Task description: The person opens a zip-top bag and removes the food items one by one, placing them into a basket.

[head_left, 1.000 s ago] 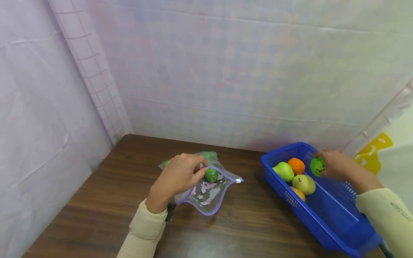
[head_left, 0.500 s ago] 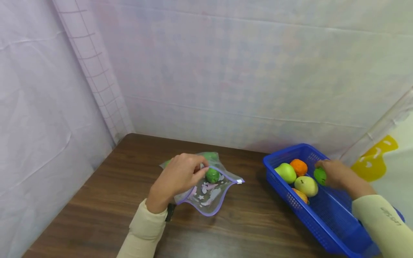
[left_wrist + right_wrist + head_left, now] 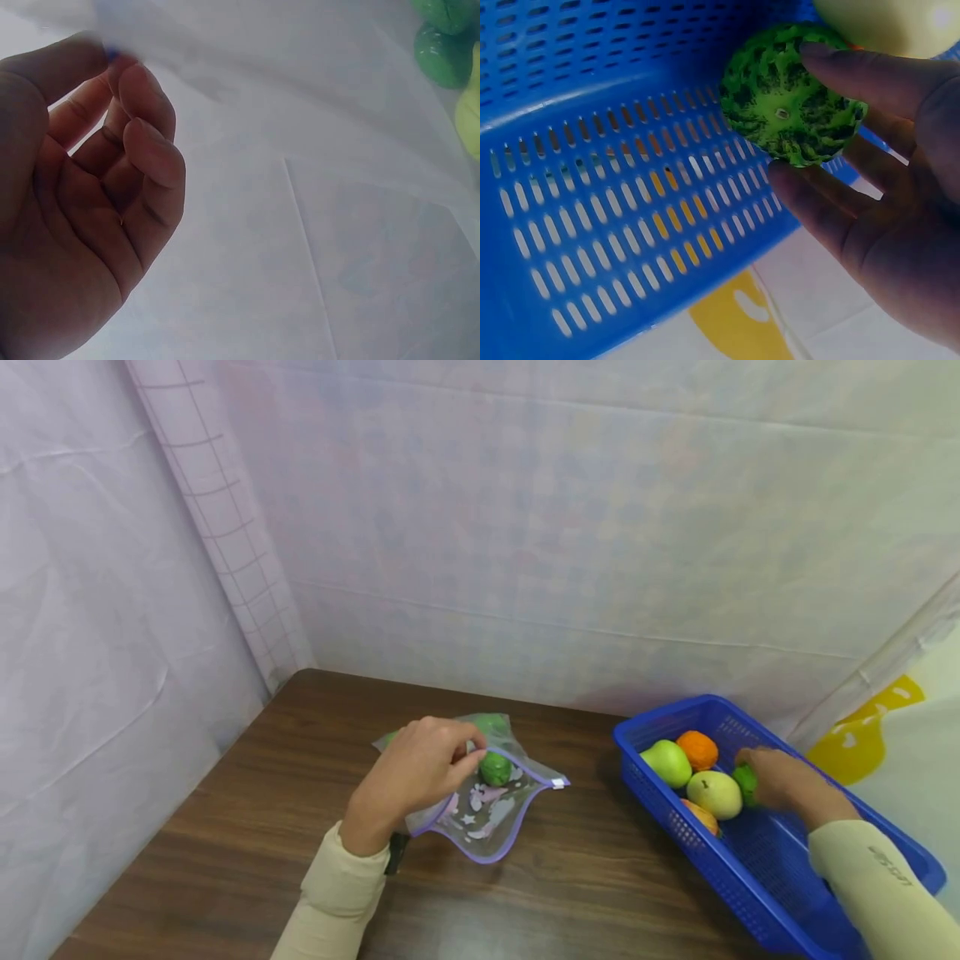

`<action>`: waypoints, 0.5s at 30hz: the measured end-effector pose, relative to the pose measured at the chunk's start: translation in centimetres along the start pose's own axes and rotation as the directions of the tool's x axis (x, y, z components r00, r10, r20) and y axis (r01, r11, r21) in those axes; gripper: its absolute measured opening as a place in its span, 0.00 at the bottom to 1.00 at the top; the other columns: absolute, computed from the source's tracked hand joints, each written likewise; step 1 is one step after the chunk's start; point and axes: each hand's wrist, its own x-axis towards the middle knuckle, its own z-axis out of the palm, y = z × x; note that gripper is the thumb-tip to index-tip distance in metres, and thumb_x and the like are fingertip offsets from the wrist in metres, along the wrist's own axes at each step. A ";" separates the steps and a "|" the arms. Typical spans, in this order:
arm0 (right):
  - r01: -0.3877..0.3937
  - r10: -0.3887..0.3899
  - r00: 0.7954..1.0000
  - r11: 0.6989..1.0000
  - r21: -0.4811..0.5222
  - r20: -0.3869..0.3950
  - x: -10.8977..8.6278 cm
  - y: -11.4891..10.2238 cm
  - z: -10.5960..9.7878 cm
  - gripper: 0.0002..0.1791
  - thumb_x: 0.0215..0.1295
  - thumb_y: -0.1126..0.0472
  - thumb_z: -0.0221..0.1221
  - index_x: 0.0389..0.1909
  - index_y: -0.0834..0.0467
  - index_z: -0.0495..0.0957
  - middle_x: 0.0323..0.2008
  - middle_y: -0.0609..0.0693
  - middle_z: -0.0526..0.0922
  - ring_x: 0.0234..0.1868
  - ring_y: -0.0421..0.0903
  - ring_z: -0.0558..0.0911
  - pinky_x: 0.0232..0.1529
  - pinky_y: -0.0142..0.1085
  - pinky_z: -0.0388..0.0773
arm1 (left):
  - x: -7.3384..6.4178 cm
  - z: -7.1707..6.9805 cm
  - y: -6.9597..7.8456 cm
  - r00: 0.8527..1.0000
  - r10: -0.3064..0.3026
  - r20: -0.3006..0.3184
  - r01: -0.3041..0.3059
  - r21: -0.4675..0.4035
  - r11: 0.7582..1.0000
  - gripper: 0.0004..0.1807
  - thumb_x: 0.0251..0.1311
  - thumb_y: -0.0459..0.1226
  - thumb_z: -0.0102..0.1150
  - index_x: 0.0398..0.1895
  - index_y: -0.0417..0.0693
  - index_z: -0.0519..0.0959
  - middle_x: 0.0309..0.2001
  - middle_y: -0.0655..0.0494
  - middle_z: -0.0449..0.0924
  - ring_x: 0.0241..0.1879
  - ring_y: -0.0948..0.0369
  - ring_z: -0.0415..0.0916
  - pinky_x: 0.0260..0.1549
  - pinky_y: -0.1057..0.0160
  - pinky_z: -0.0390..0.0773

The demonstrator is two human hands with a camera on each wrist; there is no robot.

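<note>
My left hand (image 3: 420, 768) pinches the purple-edged mouth of a clear zip bag (image 3: 498, 818) on the table. Inside the bag lie green items, among them a round dark-green one (image 3: 495, 768); the left wrist view shows glossy green shapes (image 3: 446, 56) and a yellow-green one (image 3: 470, 112) at upper right. My right hand (image 3: 783, 785) is down inside the blue basket (image 3: 742, 881), holding a small toy watermelon (image 3: 787, 97), green with dark stripes, between thumb and fingers. A pale yellow-green round fruit (image 3: 712, 795) is right beside it.
At the basket's far end lie a green pear (image 3: 666, 764), an orange (image 3: 697, 750) and an orange-yellow fruit (image 3: 702, 816). A white slider (image 3: 557, 783) sits at the bag's right corner. White cloth (image 3: 562, 527) hangs behind the brown table (image 3: 585, 893).
My right hand has lowered the toy watermelon into the basket, next to the pale round fruit. The left hand keeps its hold on the bag, unmoved.
</note>
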 end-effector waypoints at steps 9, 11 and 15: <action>-0.013 0.014 1.000 1.000 0.017 -0.016 -0.2 0.0 1.0 0.25 0.41 0.72 0.68 0.46 0.68 0.79 0.40 0.67 0.81 0.40 0.62 0.78 0.42 0.58 0.76 | -0.1 -0.1 0.1 1.000 0.001 0.002 -0.001 -0.005 1.000 0.05 0.64 0.35 0.62 0.38 0.49 0.87 0.19 0.65 0.72 0.17 0.72 0.60 0.15 0.73 0.59; -0.017 0.017 1.000 1.000 0.014 -0.025 -0.3 -0.1 1.0 0.24 0.41 0.72 0.67 0.46 0.67 0.79 0.40 0.67 0.79 0.41 0.63 0.78 0.42 0.59 0.76 | 0.0 -0.1 0.2 1.000 -0.001 0.005 0.001 -0.007 1.000 0.05 0.64 0.35 0.62 0.38 0.49 0.87 0.19 0.65 0.72 0.17 0.72 0.60 0.15 0.73 0.60; -0.054 0.054 0.999 0.998 0.018 0.004 -0.6 -0.5 0.7 0.27 0.43 0.72 0.65 0.50 0.69 0.78 0.44 0.72 0.76 0.42 0.67 0.77 0.42 0.61 0.76 | 0.0 -0.2 0.2 1.000 0.001 0.014 0.000 -0.004 1.000 0.05 0.65 0.36 0.62 0.38 0.49 0.87 0.19 0.65 0.73 0.17 0.72 0.60 0.15 0.73 0.60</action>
